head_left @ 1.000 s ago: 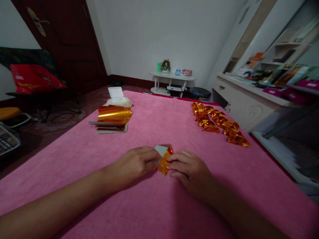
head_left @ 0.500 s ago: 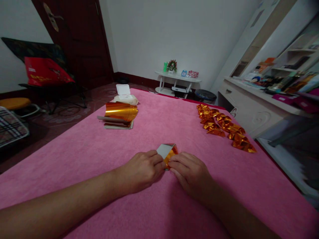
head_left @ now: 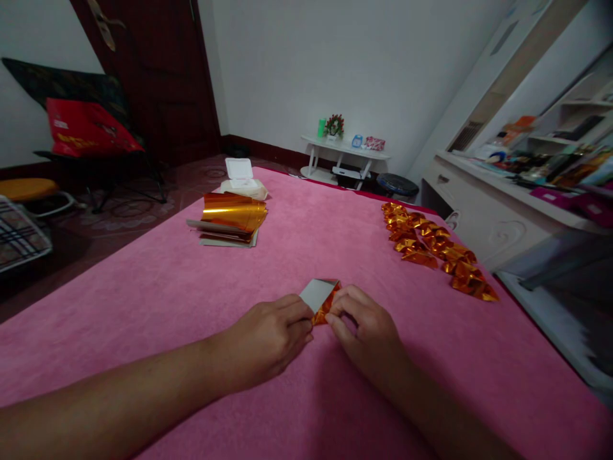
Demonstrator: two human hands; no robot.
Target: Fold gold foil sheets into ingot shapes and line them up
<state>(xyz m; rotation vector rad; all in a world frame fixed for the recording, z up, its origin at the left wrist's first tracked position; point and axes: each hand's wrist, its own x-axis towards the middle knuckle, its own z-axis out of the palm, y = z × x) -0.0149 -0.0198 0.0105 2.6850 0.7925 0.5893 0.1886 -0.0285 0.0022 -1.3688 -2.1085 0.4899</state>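
Note:
A partly folded sheet of gold foil paper [head_left: 318, 294] lies on the pink cloth [head_left: 306, 236] between my hands, its grey-white back facing up and a gold flap showing at the right and front. My left hand [head_left: 275, 335] grips its left front corner, fingers closed. On the right edge, the thumb and index finger of my right hand [head_left: 366, 329] pinch the gold part. To the left rests a curled stack of gold foil sheets [head_left: 232, 214]. Folded gold foil pieces [head_left: 426, 236] sit in two rows at the right.
An open white wipes packet [head_left: 242, 179] stands behind the stack at the far left edge. Beyond the cloth are a small white table [head_left: 345, 145], a round black stool [head_left: 397, 184], a chair with a red bag [head_left: 90, 128], and a cluttered white cabinet [head_left: 483, 191] on the right.
My right hand has shifted slightly up along the sheet's right edge, its fingers more bent. The gold flap looks narrower and more grey back shows. The view has tilted a little.

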